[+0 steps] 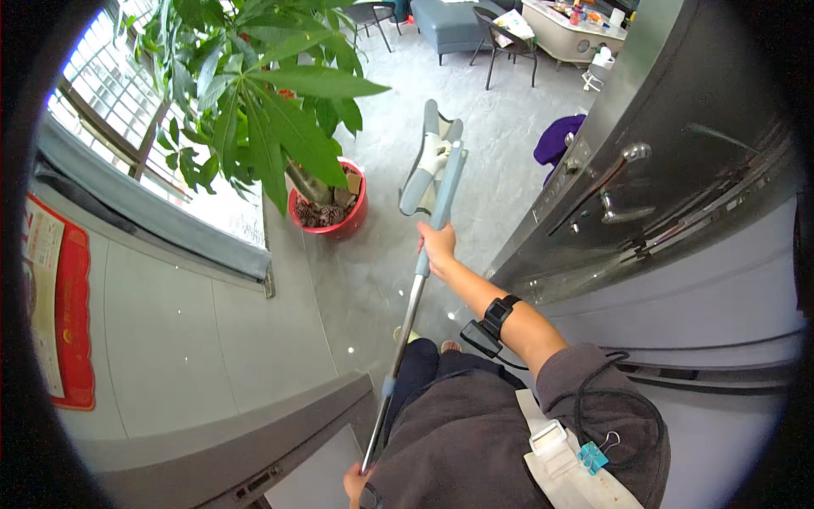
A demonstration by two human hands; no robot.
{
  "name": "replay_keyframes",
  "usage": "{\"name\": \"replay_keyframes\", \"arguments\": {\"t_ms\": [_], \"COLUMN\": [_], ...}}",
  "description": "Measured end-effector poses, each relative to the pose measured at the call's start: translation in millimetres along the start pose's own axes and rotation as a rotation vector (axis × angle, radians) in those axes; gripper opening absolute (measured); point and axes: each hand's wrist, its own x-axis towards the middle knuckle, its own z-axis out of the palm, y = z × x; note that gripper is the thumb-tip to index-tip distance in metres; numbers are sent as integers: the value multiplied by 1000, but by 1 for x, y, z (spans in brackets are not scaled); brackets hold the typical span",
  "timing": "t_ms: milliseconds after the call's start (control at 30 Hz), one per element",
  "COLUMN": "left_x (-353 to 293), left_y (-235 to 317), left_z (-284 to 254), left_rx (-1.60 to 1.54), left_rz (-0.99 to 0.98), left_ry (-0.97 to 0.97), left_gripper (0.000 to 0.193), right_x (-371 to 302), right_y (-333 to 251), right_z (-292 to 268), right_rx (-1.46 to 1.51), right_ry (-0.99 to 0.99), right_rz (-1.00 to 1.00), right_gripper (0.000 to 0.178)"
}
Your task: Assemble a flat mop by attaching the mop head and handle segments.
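I hold a mop (413,307) with a silver pole and a grey-blue and white head (431,161). It slants across the middle of the view, head end toward the far side. My right hand (437,246) is closed round the grey-blue section of the pole just below the head. Down by my body, at the pole's other end, my left hand (356,484) is wrapped round it, partly cut off by the lower edge. A black band with a small box (490,325) sits on my right forearm.
To the left, a leafy plant stands in a red pot (360,208) by a window (114,93). An open dark metal door (678,170) is at the right. Farther back are a black chair (509,47), a blue-grey seat (449,24) and a purple cloth (555,140).
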Motion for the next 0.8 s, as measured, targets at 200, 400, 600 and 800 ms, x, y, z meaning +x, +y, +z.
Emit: {"name": "replay_keyframes", "arguments": {"t_ms": [200,400,600,800], "left_x": [-7,-1,-31,-95], "left_y": [77,23,-52,-129], "left_z": [-31,-6,-6,-6], "left_rx": [-240,-394,-332,-80], "left_rz": [146,118,94,78], "left_ry": [115,-19,-124,-71], "left_gripper": [41,40,37,28], "right_x": [-100,-122,-100,-84], "right_y": [22,41,46,61], "right_z": [31,32,12,-14], "right_rx": [-165,-266,-133,-103], "right_ry": [78,-4,-11,55], "right_rz": [76,27,165,186], "right_gripper": [30,32,20,16]}}
